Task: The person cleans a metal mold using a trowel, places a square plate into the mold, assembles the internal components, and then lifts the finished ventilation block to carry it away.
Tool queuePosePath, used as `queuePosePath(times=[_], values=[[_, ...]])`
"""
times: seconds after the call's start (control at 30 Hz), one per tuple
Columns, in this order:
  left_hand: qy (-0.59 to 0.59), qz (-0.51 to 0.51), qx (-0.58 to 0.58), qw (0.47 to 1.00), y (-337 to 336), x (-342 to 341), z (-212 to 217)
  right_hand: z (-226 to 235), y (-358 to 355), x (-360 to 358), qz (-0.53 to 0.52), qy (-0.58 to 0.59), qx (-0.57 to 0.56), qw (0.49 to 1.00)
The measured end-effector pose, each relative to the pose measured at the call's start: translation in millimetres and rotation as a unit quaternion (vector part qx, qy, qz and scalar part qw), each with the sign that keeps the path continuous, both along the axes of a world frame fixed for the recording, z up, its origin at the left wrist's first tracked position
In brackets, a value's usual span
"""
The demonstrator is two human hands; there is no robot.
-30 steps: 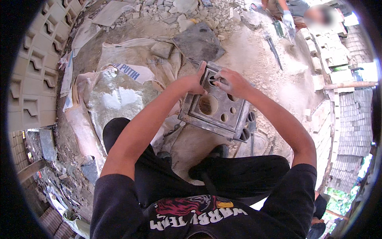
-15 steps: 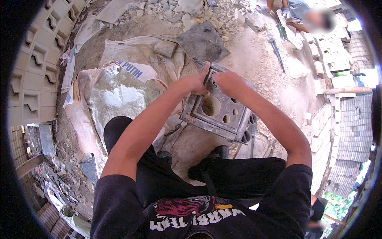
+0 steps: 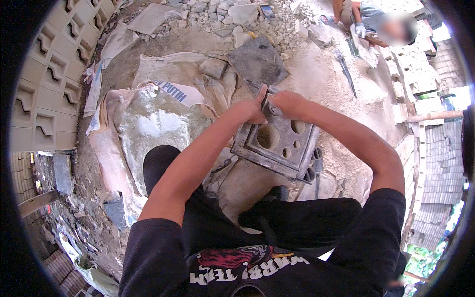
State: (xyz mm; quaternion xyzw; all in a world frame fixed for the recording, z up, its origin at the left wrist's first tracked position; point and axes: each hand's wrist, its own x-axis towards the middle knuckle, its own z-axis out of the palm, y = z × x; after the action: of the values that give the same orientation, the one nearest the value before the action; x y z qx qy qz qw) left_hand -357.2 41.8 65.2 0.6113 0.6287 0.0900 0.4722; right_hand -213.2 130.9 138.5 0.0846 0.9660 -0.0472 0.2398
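Note:
A grey square mould (image 3: 302, 166) with a raised inner frame and round holes of different sizes stands tilted in front of my knees. My left hand (image 3: 253, 110) is on its upper left edge, the index finger pointing along the far corner and the thumb lying on the face. Beside it, my right hand (image 3: 291, 105) is curled closed against the far part of the mould. Whatever its fingers may hold is hidden. Short dark tubes (image 3: 316, 153) lie along the mould's right side.
At left, a pale powdery heap (image 3: 158, 121) lies on sacking, near patterned blocks (image 3: 54, 74) stacked as a wall. Beyond the mould are a dark flat slab (image 3: 258, 59) and rubble (image 3: 237, 17). A dark bar (image 3: 346, 74) lies at right; a gloved person (image 3: 376, 22) is far right.
The view has shifted slightly, so the scene sits further right. My right hand has moved a little on the mould, and a large hole beside it now shows more. Both hands stay at the far corner.

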Motion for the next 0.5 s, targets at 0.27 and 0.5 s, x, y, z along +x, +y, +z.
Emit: queuePosePath(times=[0.27, 0.5], values=[[0.005, -0.01, 0.012, 1.0, 1, 4, -2, 23, 10, -4, 0.015, 0.008, -0.024, 1.0], [-0.062, -0.012, 0.055, 0.996, 1, -2, -14, 33, 3, 5, -0.034, 0.046, -0.047, 0.997]])
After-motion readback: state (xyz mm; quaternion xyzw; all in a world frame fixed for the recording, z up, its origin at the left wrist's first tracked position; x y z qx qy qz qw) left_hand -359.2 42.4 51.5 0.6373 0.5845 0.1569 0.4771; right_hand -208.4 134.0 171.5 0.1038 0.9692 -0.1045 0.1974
